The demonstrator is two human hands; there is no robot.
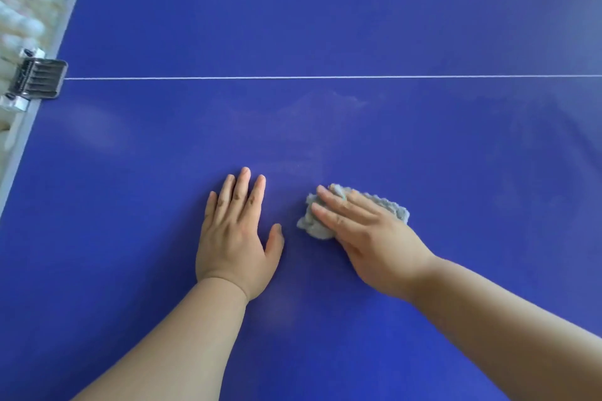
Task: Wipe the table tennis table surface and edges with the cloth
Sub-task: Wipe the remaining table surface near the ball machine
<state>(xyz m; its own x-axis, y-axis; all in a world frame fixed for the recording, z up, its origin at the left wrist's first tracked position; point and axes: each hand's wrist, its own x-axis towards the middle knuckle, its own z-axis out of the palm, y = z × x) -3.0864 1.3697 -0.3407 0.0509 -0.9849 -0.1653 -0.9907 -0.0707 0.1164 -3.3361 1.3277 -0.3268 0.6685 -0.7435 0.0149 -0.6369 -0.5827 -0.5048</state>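
Centrally, the right hand (365, 231) presses a crumpled grey cloth (317, 221) with straight fingers onto the blue table tennis table (423, 26) to wipe it, while the left hand (236, 231), spread flat beside it, apparently braces the reach.

Open blue surface of the table tennis table (456, 156) extends to the right of the cloth (314, 226) and ahead of it as far as the thin white line (325, 77). To the left, the flat left hand (234, 238) lies near the cloth, leaving a narrow gap. A metal clamp (37, 78) sits on the left edge, where the line ends.
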